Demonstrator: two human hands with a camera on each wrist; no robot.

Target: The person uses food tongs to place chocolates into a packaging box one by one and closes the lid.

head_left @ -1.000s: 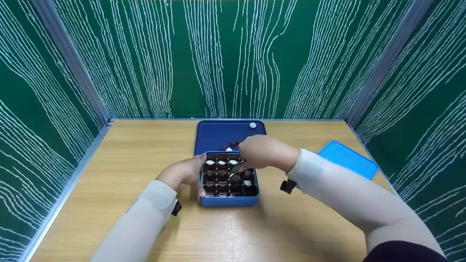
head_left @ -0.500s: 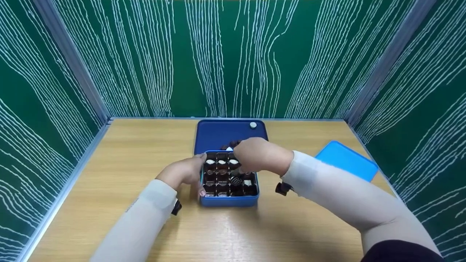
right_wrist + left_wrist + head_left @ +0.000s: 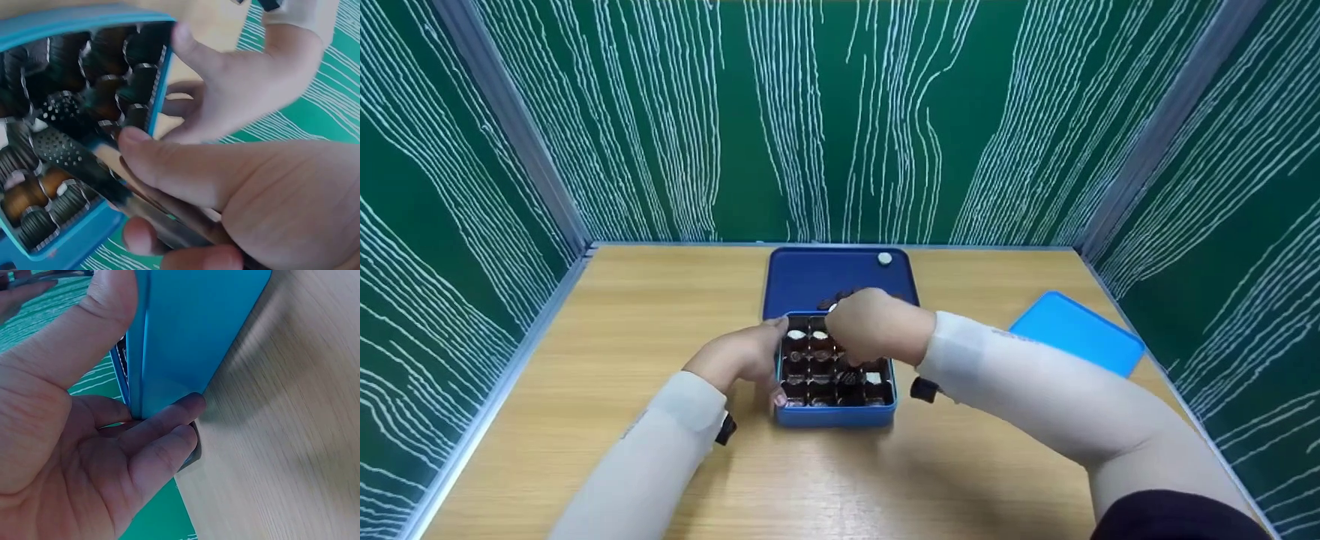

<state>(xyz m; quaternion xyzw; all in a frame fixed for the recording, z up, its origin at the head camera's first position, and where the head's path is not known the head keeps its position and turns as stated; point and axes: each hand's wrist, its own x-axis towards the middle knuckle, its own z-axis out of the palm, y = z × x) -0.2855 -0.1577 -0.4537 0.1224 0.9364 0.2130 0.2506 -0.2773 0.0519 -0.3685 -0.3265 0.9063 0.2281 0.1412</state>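
Observation:
My left hand [image 3: 741, 354] grips the left side of the blue box [image 3: 836, 418], thumb at its rim in the left wrist view and fingers against its wall. Inside is a dark divided tray [image 3: 67, 56] with white and brown chocolates [image 3: 796, 334] in some compartments. Over the box's right part, my right hand [image 3: 876, 326] holds metal tongs [image 3: 107, 183] between thumb and fingers. Their perforated tips reach down into a compartment in the right wrist view. Whether a dotted dark piece there is a chocolate between the tips, I cannot tell. My right hand hides part of the tray in the head view.
Behind the box lies a dark blue tray [image 3: 810, 271] with a white chocolate [image 3: 884, 259] at its far right and several brown ones [image 3: 847, 294] near the box. A bright blue lid [image 3: 1076, 331] lies to the right on the wooden table [image 3: 660, 300]. Green walls enclose it.
My right hand has moved left and slightly down over the box, covering the tongs that showed in the head view earlier. My left hand stays on the box.

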